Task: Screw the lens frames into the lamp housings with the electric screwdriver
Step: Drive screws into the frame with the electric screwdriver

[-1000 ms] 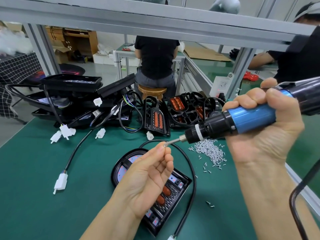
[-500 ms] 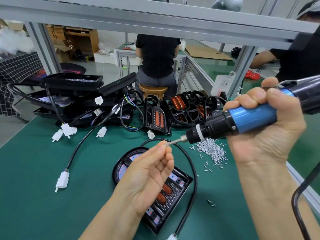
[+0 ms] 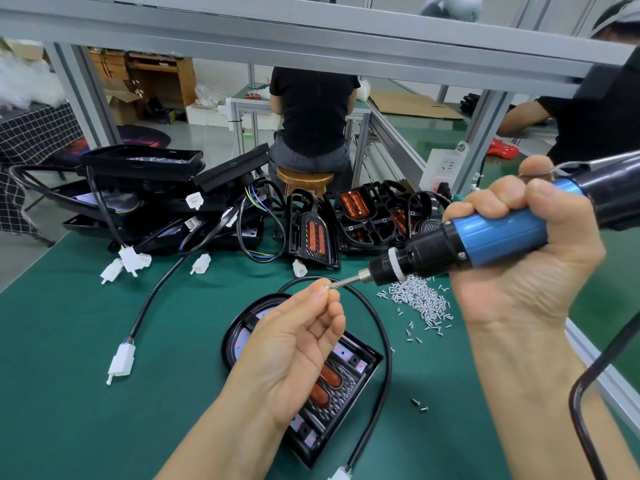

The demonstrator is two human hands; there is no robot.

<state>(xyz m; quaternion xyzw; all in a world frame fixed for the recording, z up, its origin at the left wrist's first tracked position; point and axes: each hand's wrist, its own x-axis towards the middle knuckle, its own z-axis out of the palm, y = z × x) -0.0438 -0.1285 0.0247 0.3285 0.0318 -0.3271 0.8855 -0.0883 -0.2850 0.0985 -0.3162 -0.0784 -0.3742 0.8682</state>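
My right hand (image 3: 519, 271) grips the blue and black electric screwdriver (image 3: 485, 237), held level above the table with its bit pointing left. My left hand (image 3: 294, 344), palm up, pinches a small screw (image 3: 328, 287) at the bit's tip. Under that hand lies a black lamp housing (image 3: 346, 375) with an orange-lensed frame in it, partly hidden by the hand. Its black cable (image 3: 384, 341) loops around it. A pile of loose silver screws (image 3: 419, 299) lies to the right of the housing.
Black lamp housings and cables with white connectors (image 3: 131, 261) are heaped at the back left. Lens frames with orange lenses (image 3: 353, 216) stand at the back centre. The screwdriver's cord (image 3: 595, 382) hangs at the right. Two people sit at tables beyond the aluminium frame (image 3: 311, 39).
Almost nothing has moved. Both hands hold the same pose, with the screw staying at the bit's tip.
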